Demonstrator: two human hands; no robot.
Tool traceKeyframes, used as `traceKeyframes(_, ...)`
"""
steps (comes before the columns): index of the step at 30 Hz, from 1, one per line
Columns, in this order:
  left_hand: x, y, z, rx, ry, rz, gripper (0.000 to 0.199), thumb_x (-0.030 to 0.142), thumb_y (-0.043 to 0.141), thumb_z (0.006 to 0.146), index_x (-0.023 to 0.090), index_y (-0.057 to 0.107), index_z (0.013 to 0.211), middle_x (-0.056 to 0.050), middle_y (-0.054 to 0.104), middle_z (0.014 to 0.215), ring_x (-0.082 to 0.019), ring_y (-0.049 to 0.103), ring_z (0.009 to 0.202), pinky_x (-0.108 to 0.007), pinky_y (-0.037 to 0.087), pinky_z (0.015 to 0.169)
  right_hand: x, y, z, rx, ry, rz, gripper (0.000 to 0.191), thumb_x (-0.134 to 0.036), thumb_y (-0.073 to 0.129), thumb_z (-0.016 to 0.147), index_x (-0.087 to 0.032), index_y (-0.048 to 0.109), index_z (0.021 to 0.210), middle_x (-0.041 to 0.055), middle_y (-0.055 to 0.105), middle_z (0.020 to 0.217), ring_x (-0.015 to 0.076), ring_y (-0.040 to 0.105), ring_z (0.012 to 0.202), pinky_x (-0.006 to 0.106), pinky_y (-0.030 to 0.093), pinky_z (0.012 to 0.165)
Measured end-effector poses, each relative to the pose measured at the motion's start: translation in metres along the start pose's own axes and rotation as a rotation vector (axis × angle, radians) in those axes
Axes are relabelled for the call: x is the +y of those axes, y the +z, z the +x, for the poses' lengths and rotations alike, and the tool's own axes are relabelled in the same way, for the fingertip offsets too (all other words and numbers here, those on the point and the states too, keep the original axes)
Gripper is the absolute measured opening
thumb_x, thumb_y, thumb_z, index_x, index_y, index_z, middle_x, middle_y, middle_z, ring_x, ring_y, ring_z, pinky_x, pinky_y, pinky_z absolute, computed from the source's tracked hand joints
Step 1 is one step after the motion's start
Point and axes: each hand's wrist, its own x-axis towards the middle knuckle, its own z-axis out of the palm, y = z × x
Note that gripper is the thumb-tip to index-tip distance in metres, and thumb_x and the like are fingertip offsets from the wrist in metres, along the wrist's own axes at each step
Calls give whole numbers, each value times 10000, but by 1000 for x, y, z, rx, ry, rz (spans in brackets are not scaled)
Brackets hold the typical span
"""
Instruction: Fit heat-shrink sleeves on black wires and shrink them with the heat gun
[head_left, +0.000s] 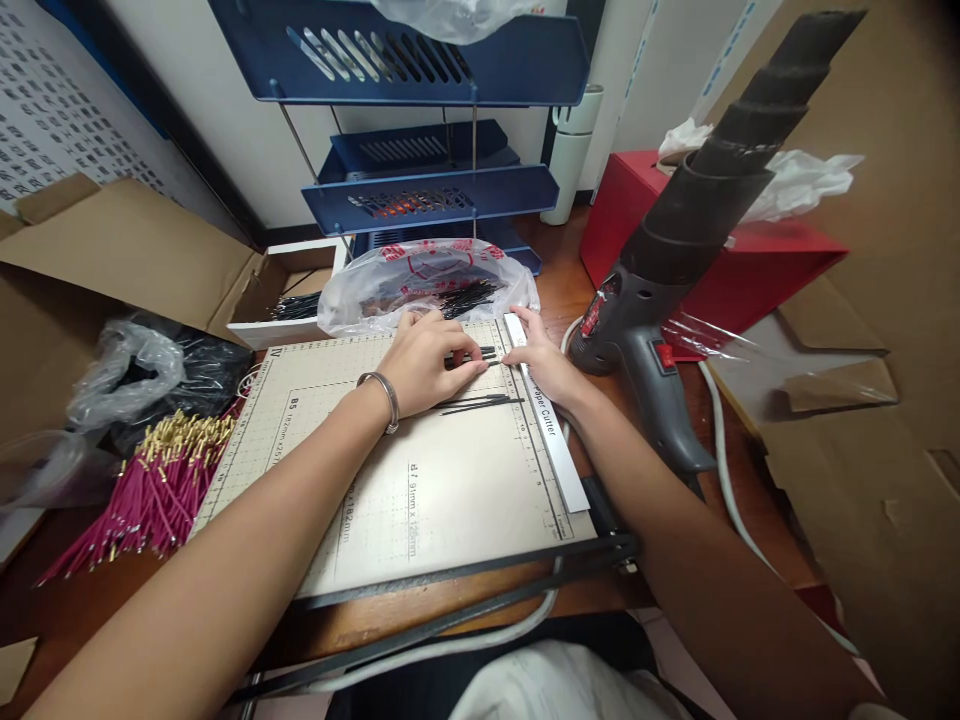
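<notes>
A cream paper cutter board [450, 490] with printed grid lines lies in front of me, a white strip [551, 430] labelled "Paper Cutter" along its right side. My left hand [431, 362], with a bracelet at the wrist, rests over the board's upper part, thumb and fingertips pinched on thin black pieces. My right hand [541, 358] reaches over the white strip, its fingertips pressed at the right ends of the same pieces. Several more thin black pieces [480, 403] lie on the board just below my left hand, pointing toward the strip.
Behind the board sit a plastic bag [427, 285] of black pieces and a blue rack [427, 195]. A heat gun [652, 300] and red box [780, 270] stand right. Magenta wires [154, 490] and a cardboard box [135, 250] are left. A black cutter arm [450, 620] crosses the front.
</notes>
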Motion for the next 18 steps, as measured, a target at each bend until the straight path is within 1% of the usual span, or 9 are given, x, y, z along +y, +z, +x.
traceKeyframes(4, 0, 1, 0, 2, 1, 2, 233, 407, 686, 923, 208, 764, 832, -47, 705, 818, -252, 541, 907, -422, 278, 863, -2, -1, -2, -1, 3, -35, 950, -250, 653, 569, -275, 351, 1469, 68, 413, 1610, 317, 370, 1517, 500, 205, 1316)
traceKeyframes(8, 0, 1, 0, 10, 6, -1, 230, 402, 686, 924, 207, 762, 830, -45, 702, 800, -248, 542, 898, -422, 282, 859, -5, -2, -5, -15, 14, -52, 980, -253, 666, 579, -261, 320, 1496, 80, 404, 1608, 318, 366, 1519, 508, 207, 1315)
traceKeyframes(12, -1, 2, 0, 18, 12, -2, 234, 411, 687, 923, 208, 763, 833, -45, 703, 800, -247, 545, 897, -422, 288, 859, -9, -2, -7, -9, 21, -86, 972, -264, 669, 591, -245, 321, 1498, 91, 396, 1608, 329, 355, 1520, 516, 193, 1317)
traceKeyframes(18, -1, 3, 0, 15, -2, 1, 229, 412, 687, 919, 211, 767, 845, -47, 710, 814, -252, 550, 906, -424, 288, 857, -11, -1, -10, -21, 21, -87, 986, -266, 666, 608, -223, 288, 1517, 117, 419, 1585, 326, 352, 1522, 519, 231, 1303)
